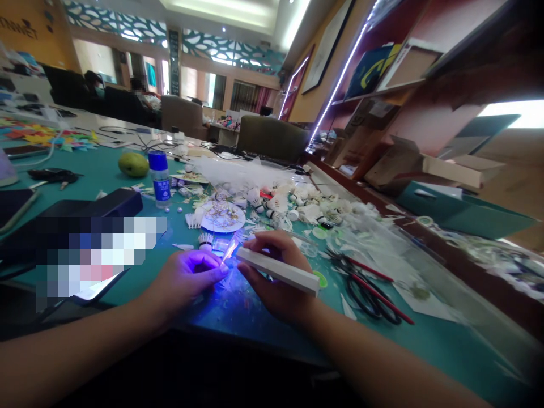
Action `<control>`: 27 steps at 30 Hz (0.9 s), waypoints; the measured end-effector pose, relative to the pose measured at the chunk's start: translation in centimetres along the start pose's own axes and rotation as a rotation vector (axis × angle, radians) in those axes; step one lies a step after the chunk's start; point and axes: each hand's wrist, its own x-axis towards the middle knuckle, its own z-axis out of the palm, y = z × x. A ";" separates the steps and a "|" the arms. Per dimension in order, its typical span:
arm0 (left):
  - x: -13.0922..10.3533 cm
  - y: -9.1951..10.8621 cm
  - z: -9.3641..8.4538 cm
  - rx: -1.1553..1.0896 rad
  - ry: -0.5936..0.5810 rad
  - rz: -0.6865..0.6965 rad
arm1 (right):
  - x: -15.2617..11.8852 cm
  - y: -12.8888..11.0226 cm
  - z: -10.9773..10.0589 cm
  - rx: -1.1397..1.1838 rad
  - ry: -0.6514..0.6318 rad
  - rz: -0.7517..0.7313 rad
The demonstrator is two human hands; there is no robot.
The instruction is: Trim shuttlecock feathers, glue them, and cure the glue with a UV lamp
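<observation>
My left hand [191, 276] is closed in a pinch on a small translucent piece [230, 249], which glows in violet light. My right hand [278, 277] grips a white bar-shaped lamp [278, 268], its front end close to the piece and apart from my left fingers. Purple light falls on my left fingertips and the table below. Just beyond the hands are a white-feathered shuttlecock [206, 241] and a white plate [221, 217] with small bits on it. A glue bottle with a blue cap [160, 178] stands further back.
Scissors or pliers with red and black handles [369, 283] lie right of my right hand. Shuttlecocks [276, 204] and clear plastic [246, 173] are heaped beyond. A lit phone [102, 280] is at the left, a green fruit [133, 164] behind. People sit in the background.
</observation>
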 end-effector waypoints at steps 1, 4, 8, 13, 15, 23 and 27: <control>0.0 -0.1 0.0 -0.010 0.002 0.006 | 0.0 -0.1 0.0 -0.002 0.004 -0.001; 0.1 -0.3 0.0 -0.035 0.010 0.018 | 0.2 -0.2 0.0 -0.024 0.013 -0.006; 0.2 -0.6 0.0 -0.061 0.018 0.024 | 0.2 -0.2 0.0 -0.065 0.021 -0.009; 0.2 -0.9 0.0 -0.077 0.028 0.031 | 0.2 0.0 0.0 -0.088 0.016 -0.013; 0.2 -0.9 0.0 -0.077 0.034 0.033 | 0.2 0.0 0.0 -0.091 0.013 -0.015; 0.3 -0.8 0.0 -0.072 0.063 0.035 | 0.3 0.0 0.0 -0.077 0.003 -0.017; 0.3 -0.7 0.0 -0.074 0.075 0.021 | 0.2 0.0 0.0 -0.094 0.016 -0.014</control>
